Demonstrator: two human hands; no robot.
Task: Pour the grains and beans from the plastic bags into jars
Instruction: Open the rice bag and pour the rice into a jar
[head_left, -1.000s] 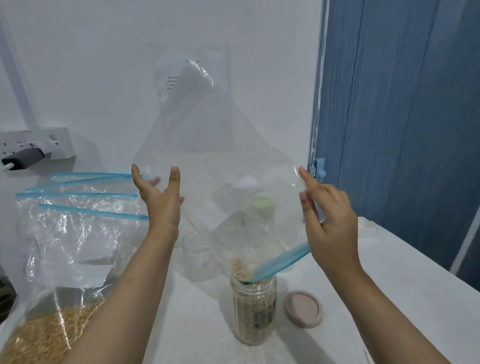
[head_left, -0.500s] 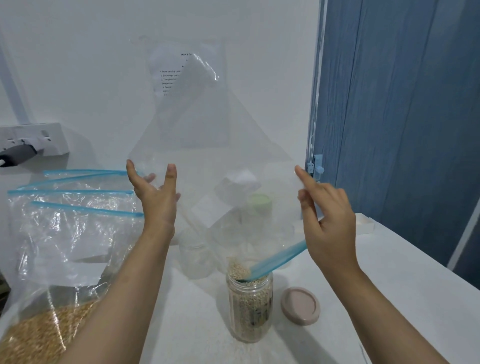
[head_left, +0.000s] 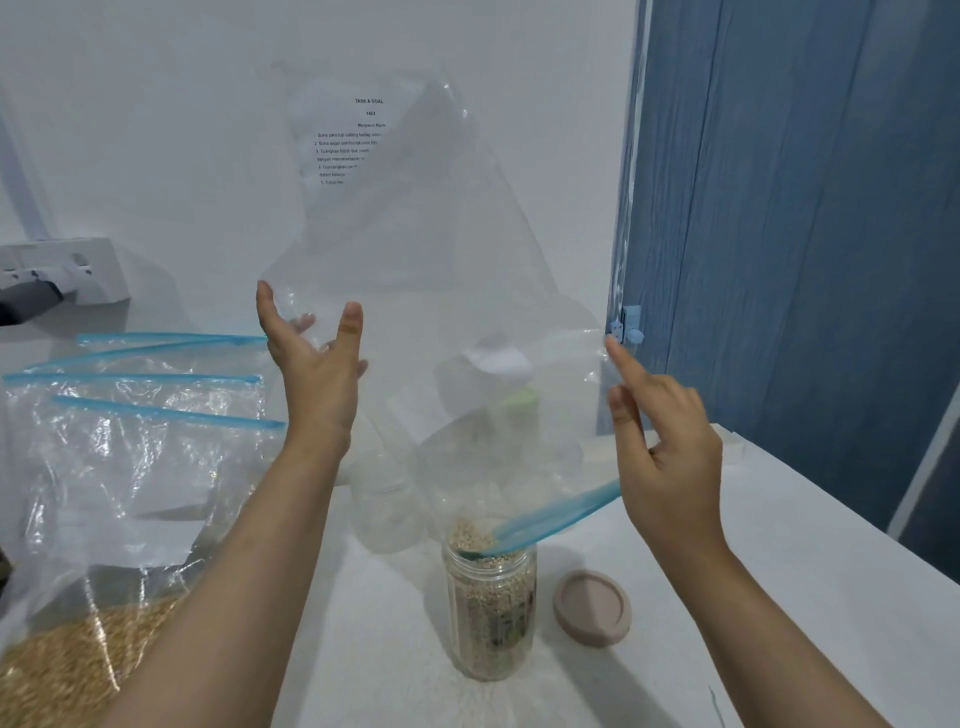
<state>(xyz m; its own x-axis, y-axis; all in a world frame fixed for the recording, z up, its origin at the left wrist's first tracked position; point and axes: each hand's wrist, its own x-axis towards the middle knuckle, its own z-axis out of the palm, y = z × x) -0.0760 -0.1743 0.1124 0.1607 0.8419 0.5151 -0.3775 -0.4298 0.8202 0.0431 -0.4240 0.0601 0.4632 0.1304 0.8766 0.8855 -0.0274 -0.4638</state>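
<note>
A clear plastic bag (head_left: 415, 270) with a blue zip edge (head_left: 556, 517) hangs upside down, looking empty, its mouth dipping into an open jar (head_left: 491, 603). The jar is filled to the rim with pale grains. My left hand (head_left: 317, 374) is raised at the bag's left side, fingers straight and spread against the plastic. At the bag's right edge my right hand (head_left: 665, 452) has its index finger pointing up, and its lower fingers curl on the plastic by the zip.
The jar's beige lid (head_left: 592, 605) lies to its right on the white table (head_left: 779, 597). An empty jar (head_left: 384, 499) and a green-lidded jar (head_left: 519, 400) stand behind. Zip bags (head_left: 130, 467) with grain (head_left: 62, 670) slump at left. A blue door (head_left: 805, 234) stands right.
Both hands and the bag sit slightly higher over the jar; otherwise the pose is nearly the same.
</note>
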